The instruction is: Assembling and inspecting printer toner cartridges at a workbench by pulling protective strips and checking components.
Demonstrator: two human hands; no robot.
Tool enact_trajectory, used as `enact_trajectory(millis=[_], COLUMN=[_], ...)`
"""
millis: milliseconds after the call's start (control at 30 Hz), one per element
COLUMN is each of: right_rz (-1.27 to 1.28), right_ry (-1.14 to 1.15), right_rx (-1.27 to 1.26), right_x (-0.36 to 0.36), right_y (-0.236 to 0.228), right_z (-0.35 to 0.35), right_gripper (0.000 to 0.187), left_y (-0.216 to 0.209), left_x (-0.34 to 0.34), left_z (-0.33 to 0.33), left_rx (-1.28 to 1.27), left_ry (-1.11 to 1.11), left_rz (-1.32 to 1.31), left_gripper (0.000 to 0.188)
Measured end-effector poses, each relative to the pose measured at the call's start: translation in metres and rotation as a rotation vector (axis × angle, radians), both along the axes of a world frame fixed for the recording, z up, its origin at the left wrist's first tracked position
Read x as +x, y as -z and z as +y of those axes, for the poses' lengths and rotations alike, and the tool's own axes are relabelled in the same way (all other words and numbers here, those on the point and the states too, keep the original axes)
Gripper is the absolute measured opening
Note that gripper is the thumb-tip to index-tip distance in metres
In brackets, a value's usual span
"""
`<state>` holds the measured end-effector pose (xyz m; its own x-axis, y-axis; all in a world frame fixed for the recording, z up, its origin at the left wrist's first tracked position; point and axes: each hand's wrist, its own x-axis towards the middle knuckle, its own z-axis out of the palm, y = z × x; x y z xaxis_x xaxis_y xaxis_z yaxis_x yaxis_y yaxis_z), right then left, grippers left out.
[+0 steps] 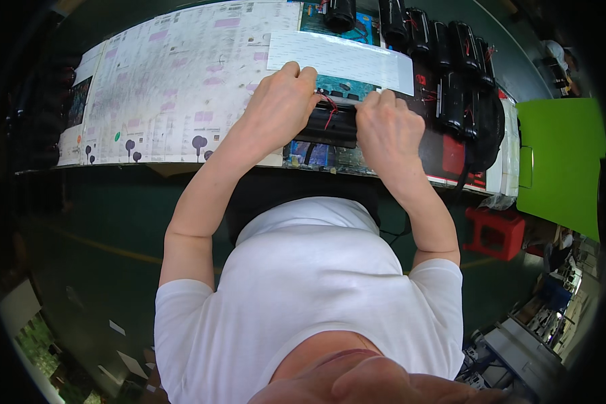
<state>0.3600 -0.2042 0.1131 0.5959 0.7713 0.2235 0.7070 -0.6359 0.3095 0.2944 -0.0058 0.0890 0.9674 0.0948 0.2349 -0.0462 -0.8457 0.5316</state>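
Lying across the table in front of me is a glossy black cylindrical casing (pixel 333 129), with thin red wires (pixel 330 113) coming out at its middle. My left hand (pixel 279 104) is closed at the casing's left end, fingers curled and knuckles up. At the right end my right hand (pixel 390 128) is closed the same way. Both sets of fingertips are largely hidden, so whether they also pinch a thin strip along the far edge cannot be made out. Just beyond the hands lies a white sheet (pixel 343 60) with faint printed lines.
Several similar black casings (pixel 451 101) with red wires stand or lie at the back right. Printed cardboard (pixel 175 81) covers the table's left part. A green panel (pixel 559 161) adjoins the right end, with a red stool (pixel 495 232) on the floor below.
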Motion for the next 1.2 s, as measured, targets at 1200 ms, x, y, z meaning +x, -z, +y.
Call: enact_trajectory(millis=[1200], right_rz=[0.691], right_ry=[-0.245], right_rx=[0.843], right_x=[0.041], right_y=[0.038], right_z=[-0.033], right_gripper=[0.026], left_y=[0.031], left_x=[-0.008], left_z=[0.018], left_rx=[-0.353], left_ry=[0.050], left_rz=[-0.113], left_gripper=[0.013])
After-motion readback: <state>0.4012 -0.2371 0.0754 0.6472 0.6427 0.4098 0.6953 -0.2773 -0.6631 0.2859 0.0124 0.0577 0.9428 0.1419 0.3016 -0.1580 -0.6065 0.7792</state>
